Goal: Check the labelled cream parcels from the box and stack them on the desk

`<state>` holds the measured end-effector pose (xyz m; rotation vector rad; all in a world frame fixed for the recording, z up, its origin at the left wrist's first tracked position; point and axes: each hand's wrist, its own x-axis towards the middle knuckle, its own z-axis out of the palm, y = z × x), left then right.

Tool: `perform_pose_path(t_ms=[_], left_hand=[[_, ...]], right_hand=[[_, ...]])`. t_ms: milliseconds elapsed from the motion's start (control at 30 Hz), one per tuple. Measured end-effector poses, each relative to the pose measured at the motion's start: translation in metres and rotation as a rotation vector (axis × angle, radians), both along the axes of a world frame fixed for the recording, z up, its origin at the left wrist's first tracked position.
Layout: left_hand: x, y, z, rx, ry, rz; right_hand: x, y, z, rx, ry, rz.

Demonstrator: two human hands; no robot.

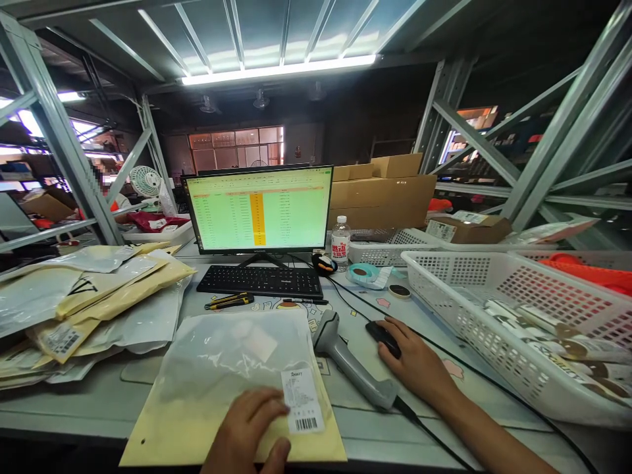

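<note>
My left hand (251,428) rests on a flat clear-and-yellow plastic packet (222,355) at the table's front edge. Its fingers are loosely bent and apart, the tips touching the edge of a white barcode label (302,400). My right hand (409,359) lies over a black computer mouse (384,338), fingers along its top and side. Between the hands, a grey barcode scanner (353,368) lies on the desk mat with its cable running towards me. A lit monitor (259,210) shows a spreadsheet with an orange column, behind a black keyboard (259,281).
Packed plastic bags (93,296) are piled on the left. A white perforated basket (474,329) with rolled packages stands on the right. A yellow-black cutter (230,301), a bottle (340,243), a label roll (365,273) and cardboard boxes (380,197) lie further back. Metal rack posts flank the desk.
</note>
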<state>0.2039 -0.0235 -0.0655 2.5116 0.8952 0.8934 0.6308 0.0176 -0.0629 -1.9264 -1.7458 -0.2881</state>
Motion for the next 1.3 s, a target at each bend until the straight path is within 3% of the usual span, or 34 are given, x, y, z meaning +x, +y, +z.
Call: perform_pose_path(t_ms=[100, 167, 333, 700, 867, 1133, 1300], left_hand=[[-0.003, 0.023, -0.017, 0.368, 0.202, 0.174], [-0.008, 0.031, -0.024, 0.543, 0.333, 0.161], [-0.025, 0.039, -0.021, 0.684, 0.365, 0.111], [-0.014, 0.033, -0.023, 0.676, 0.308, 0.292], [-0.015, 0.034, -0.022, 0.691, 0.298, 0.272], [-0.010, 0.028, -0.036, 0.571, 0.203, 0.391], [-0.008, 0.026, -0.039, 0.540, 0.168, 0.399]], right_hand=[[0.001, 0.001, -0.001, -0.025, 0.000, -0.009], [0.002, 0.002, -0.002, -0.022, 0.004, -0.006], [0.006, 0.002, -0.004, -0.055, 0.014, -0.022], [0.003, 0.001, -0.002, -0.042, -0.003, -0.033], [0.006, 0.002, -0.004, -0.037, 0.001, -0.025], [0.010, 0.003, -0.010, -0.044, 0.007, -0.022], [0.009, 0.003, -0.008, -0.069, 0.008, -0.019]])
